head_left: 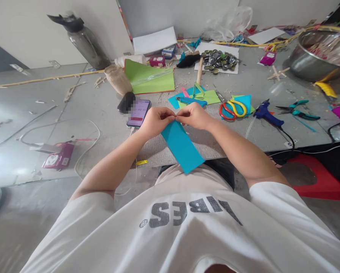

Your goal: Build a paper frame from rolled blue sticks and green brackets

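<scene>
A strip of blue paper [183,148] hangs between both hands and slants down over the table's front edge. My left hand [160,120] pinches its far end, thumb against fingers. Right beside it, my right hand [193,115] pinches the same end, the fingertips of the two hands nearly touching. Just left of my left hand lies a phone [139,113] with a lit screen. Beyond my right hand are a blue cutter-like tool [192,101] and pieces of green paper [212,97]. Scissors [232,110] with red and yellow handles rest to the right.
A glue gun [269,115] and pliers [297,110] lie at the right, near a metal bowl [306,57]. Bottle caps [219,60] are heaped at the back. Green sheets [150,77], a dark bottle [87,45] and a white cable [97,138] are on the left side.
</scene>
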The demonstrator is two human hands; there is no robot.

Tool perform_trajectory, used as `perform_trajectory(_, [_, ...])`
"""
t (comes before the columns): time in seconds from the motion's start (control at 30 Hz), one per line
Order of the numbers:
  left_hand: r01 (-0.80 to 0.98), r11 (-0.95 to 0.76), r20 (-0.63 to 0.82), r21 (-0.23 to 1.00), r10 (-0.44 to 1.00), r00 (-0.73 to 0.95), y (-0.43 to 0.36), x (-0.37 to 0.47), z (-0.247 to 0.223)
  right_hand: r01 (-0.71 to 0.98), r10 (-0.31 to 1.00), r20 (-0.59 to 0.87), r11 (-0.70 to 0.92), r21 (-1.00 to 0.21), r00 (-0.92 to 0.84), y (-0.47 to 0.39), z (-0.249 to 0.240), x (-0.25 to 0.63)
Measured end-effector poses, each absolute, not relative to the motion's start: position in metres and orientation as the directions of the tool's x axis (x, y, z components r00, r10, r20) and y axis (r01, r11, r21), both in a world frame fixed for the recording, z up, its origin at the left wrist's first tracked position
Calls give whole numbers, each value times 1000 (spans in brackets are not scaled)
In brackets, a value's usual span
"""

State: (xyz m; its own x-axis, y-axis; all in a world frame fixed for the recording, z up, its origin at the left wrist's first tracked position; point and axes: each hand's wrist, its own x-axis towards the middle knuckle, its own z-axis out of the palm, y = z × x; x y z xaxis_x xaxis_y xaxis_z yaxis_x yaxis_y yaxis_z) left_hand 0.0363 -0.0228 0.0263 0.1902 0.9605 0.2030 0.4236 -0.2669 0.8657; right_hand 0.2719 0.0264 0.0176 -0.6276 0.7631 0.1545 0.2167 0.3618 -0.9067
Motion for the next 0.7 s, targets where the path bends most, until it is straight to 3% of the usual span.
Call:
perform_trajectory(0.23, [304,-110,57,946,982,179,-19,38,28,332,737,338,598,-730,-585,21,11,268])
perform_trajectory(0.7, [147,39,-71,988,972,224,-17,35,33,234,561,451,768,-596,-694,23,10,269])
